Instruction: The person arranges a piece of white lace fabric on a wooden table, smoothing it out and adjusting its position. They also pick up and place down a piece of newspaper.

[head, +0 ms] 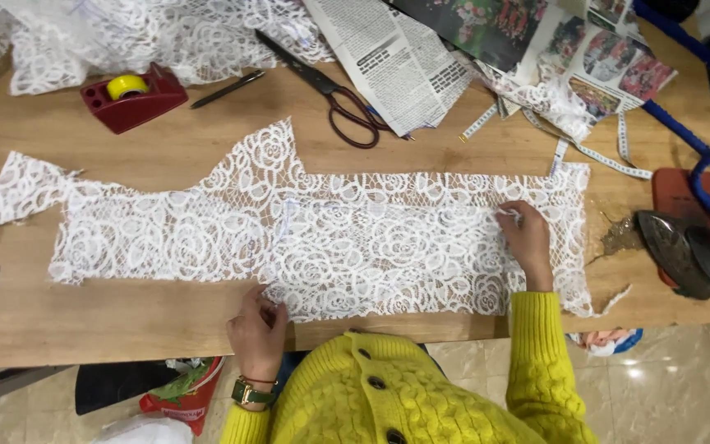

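The lace piece (330, 238) is white openwork cloth, rough with raised rose patterns, lying on a matt, smooth wood-grain worktop (125, 321). At eleven o'clock, the red tape dispenser (135, 99) is glossy plastic. At twelve, the scissors (322, 82) have dark metal blades. At three, the iron (684, 251) shows a dull, stained metal soleplate.
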